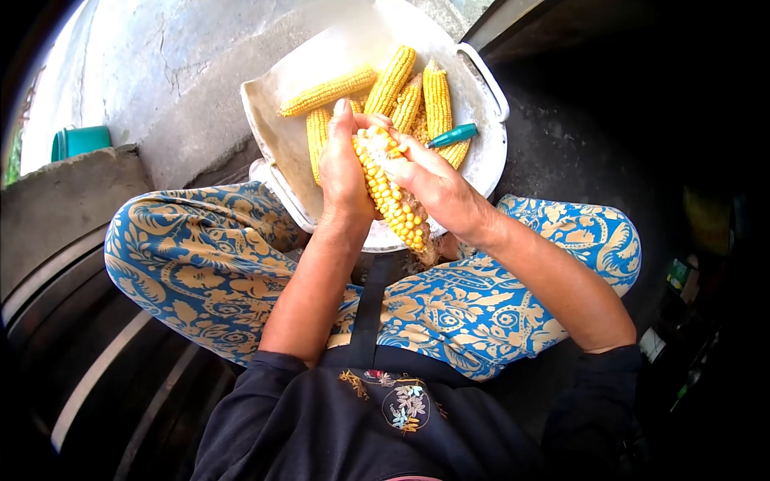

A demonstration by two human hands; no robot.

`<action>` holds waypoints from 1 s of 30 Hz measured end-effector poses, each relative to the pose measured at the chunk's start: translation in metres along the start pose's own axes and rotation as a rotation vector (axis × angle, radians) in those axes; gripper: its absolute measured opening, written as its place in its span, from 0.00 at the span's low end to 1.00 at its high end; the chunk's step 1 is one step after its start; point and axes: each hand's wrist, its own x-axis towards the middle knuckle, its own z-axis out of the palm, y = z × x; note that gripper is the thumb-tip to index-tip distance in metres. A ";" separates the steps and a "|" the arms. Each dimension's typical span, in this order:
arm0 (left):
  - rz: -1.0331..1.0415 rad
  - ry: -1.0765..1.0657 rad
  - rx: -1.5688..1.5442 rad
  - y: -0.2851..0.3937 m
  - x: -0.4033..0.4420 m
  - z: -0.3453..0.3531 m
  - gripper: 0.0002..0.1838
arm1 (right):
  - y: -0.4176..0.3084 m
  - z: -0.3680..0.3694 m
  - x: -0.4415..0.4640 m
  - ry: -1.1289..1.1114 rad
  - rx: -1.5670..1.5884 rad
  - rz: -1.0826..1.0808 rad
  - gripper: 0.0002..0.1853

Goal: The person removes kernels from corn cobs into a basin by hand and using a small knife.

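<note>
An ear of corn (391, 196), yellow with a pale patch of bared cob near its top, is held over the near side of a white basin (277, 132). My left hand (346, 164) is wrapped round its left side, thumb pointing up. My right hand (433, 183) grips the ear's upper right side, fingers against the kernels. Brown husk threads hang at its lower end. Whole yellow cobs (391, 80) lie in the basin beyond my hands, with loose kernels between them. A green-handled tool (454, 135) rests on the cobs, right of my fingers.
My crossed legs in blue patterned trousers (204, 264) flank the basin. A green container (82, 142) stands at the far left by a concrete ledge (72, 192). Dark floor and some small items lie at the right. A black strap (369, 309) runs down my front.
</note>
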 end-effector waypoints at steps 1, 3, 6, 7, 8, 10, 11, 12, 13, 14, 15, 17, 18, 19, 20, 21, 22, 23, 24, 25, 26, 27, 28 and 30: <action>-0.010 -0.014 -0.031 0.000 0.000 -0.001 0.25 | -0.001 -0.002 0.001 -0.017 0.063 0.043 0.29; -0.021 -0.027 -0.061 0.000 0.003 -0.002 0.25 | 0.001 -0.002 0.002 -0.034 0.127 0.087 0.29; 0.003 0.101 -0.107 0.001 0.009 -0.006 0.24 | 0.008 0.000 0.001 0.073 -0.277 -0.007 0.29; -0.004 0.076 -0.135 0.000 0.010 -0.008 0.23 | 0.009 -0.001 0.000 0.067 -0.340 0.043 0.29; -0.011 0.051 -0.163 -0.001 0.011 -0.009 0.22 | 0.011 -0.001 0.000 0.061 -0.402 0.093 0.28; -0.042 0.017 -0.210 -0.003 0.011 -0.010 0.22 | 0.013 -0.001 -0.001 0.134 -0.401 -0.010 0.26; -0.038 -0.007 -0.225 -0.003 0.013 -0.011 0.22 | 0.018 -0.001 0.000 0.159 -0.373 -0.030 0.24; -0.032 -0.029 -0.241 -0.002 0.013 -0.010 0.23 | 0.021 -0.002 0.000 0.181 -0.345 -0.051 0.23; -0.056 -0.029 -0.265 -0.001 0.011 -0.007 0.23 | 0.023 -0.004 0.002 0.178 -0.346 -0.050 0.23; -0.054 -0.028 -0.265 -0.002 0.011 -0.007 0.23 | 0.024 -0.007 0.002 0.185 -0.296 -0.016 0.23; -0.038 -0.042 -0.281 -0.002 0.012 -0.007 0.23 | 0.024 -0.008 0.003 0.192 -0.245 0.017 0.22; -0.020 -0.063 -0.297 -0.002 0.012 -0.006 0.23 | 0.023 -0.005 0.000 0.192 -0.158 0.024 0.21; -0.011 -0.055 -0.302 -0.001 0.011 -0.006 0.23 | 0.019 -0.001 0.000 0.186 -0.070 0.037 0.21; 0.001 -0.046 -0.307 0.001 0.010 -0.006 0.23 | 0.012 0.001 -0.002 0.182 -0.070 0.037 0.21; 0.006 -0.044 -0.307 0.003 0.011 -0.007 0.23 | 0.003 0.001 -0.005 0.112 -0.019 0.079 0.21; 0.025 -0.023 -0.293 0.006 0.011 -0.007 0.23 | 0.003 0.002 -0.005 0.076 0.007 0.101 0.21; 0.043 -0.004 -0.278 0.007 0.010 -0.008 0.23 | 0.003 0.002 -0.005 0.041 0.031 0.124 0.21; 0.058 0.011 -0.265 0.007 0.011 -0.008 0.23 | 0.013 0.002 -0.004 0.061 -0.103 0.044 0.21; 0.057 0.013 -0.266 0.007 0.011 -0.008 0.23 | 0.017 0.003 -0.002 0.080 -0.236 -0.036 0.21; 0.056 0.022 -0.285 0.007 0.010 -0.008 0.23 | 0.019 0.001 -0.003 0.080 -0.235 -0.035 0.21; 0.055 0.031 -0.304 0.007 0.010 -0.007 0.23 | 0.019 -0.001 -0.004 0.075 -0.275 -0.024 0.21; 0.056 0.034 -0.304 0.007 0.010 -0.008 0.23 | 0.019 -0.002 -0.005 0.069 -0.316 -0.012 0.21; 0.058 0.013 -0.314 0.007 0.010 -0.008 0.23 | 0.018 -0.002 -0.005 0.069 -0.316 -0.012 0.21; 0.058 -0.009 -0.324 0.006 0.011 -0.008 0.23 | 0.013 -0.003 -0.006 0.039 -0.274 0.092 0.18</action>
